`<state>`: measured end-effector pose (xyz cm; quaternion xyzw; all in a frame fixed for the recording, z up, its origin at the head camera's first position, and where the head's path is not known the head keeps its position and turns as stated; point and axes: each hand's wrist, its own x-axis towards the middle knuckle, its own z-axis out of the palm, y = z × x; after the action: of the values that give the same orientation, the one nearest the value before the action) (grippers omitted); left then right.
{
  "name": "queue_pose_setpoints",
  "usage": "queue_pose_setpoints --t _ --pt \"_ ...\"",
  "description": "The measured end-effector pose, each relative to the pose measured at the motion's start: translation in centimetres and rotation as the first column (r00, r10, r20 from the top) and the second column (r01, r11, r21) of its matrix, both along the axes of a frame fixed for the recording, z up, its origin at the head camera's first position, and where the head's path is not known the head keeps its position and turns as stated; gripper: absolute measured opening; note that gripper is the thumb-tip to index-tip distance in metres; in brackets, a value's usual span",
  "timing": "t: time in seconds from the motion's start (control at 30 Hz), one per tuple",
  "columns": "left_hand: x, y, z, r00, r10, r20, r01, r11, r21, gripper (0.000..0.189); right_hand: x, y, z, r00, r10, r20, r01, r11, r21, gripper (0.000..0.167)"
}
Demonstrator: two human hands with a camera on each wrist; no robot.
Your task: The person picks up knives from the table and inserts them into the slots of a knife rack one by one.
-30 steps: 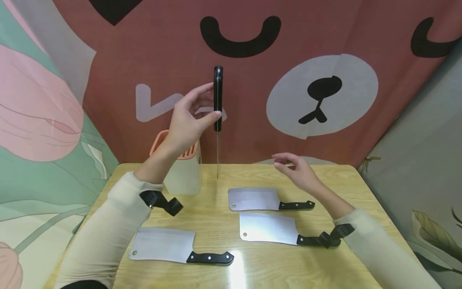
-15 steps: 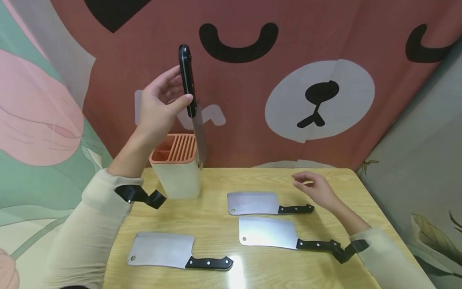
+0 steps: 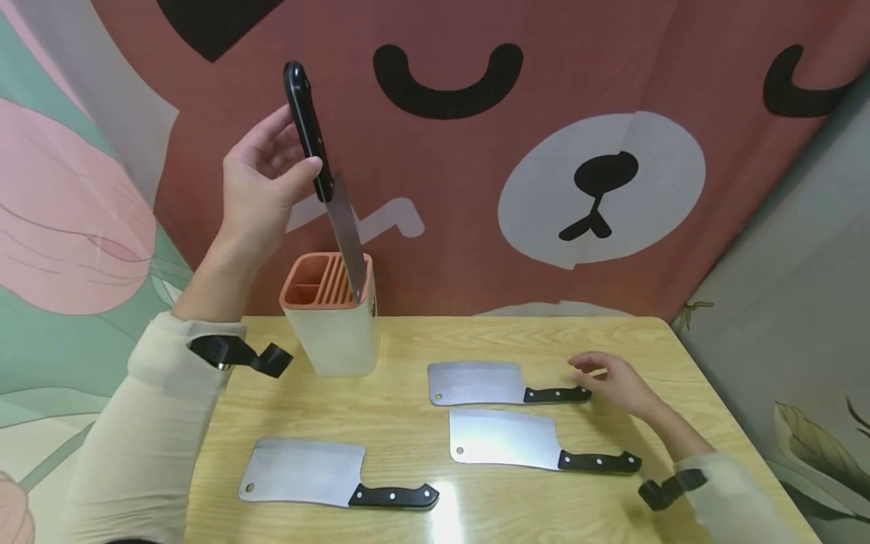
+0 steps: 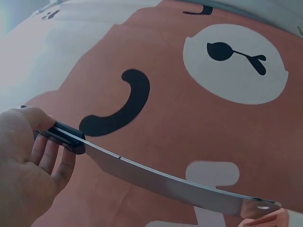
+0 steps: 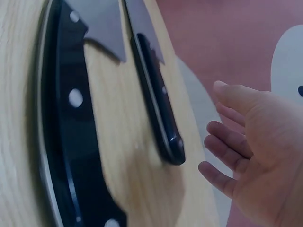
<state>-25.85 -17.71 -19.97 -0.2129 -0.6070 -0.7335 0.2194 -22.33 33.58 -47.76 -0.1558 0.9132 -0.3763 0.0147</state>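
While the left hand [image 3: 254,193] grips the cleaver [image 3: 345,230] by its handle in the head view, the blade slants down rightward to the slotted block [image 3: 340,344], its entry unclear. The left wrist view shows the blade's end, hole exposed, at the block's rim. In the right wrist view, the right hand [image 5: 274,146], loose, holding nothing, is beside the far cleaver [image 5: 158,99].

I can't read a single word, label, brand, number or sign on anything in front of me.

Two cleavers [image 3: 474,383] lie right of the knife block [image 3: 336,340], one before it.
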Motion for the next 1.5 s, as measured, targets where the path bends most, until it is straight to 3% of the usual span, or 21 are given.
queue_pose_setpoints --t 0.3,0.7,0.9,1.2,1.5 --pt "-1.2 -0.9 -0.3 1.0 0.027 0.016 -0.028 0.998 0.051 0.054 0.3 0.4 -1.6 0.998 0.054 0.027 -0.055 0.998 0.042 0.04" --pt "-2.0 -1.5 -0.5 0.998 0.065 0.022 -0.067 0.994 0.081 0.054 0.4 0.2 -2.1 0.996 0.072 0.051 -0.077 0.991 0.11 0.043" --pt "-2.2 -1.6 -0.5 0.997 0.071 -0.002 -0.071 0.993 0.099 0.053 0.6 0.0 -2.0 0.995 0.079 0.062 -0.086 0.991 0.107 0.042" --pt "-2.0 -1.3 -0.3 0.996 0.084 -0.003 -0.084 0.992 0.097 0.053 0.5 0.1 -2.3 0.996 0.09 0.015 -0.091 0.987 0.132 0.042" --pt "-2.2 -0.8 -1.2 0.997 0.08 0.014 -0.081 0.996 0.037 0.054 0.4 0.2 -2.5 0.995 0.104 -0.01 -0.101 0.985 0.143 0.039"
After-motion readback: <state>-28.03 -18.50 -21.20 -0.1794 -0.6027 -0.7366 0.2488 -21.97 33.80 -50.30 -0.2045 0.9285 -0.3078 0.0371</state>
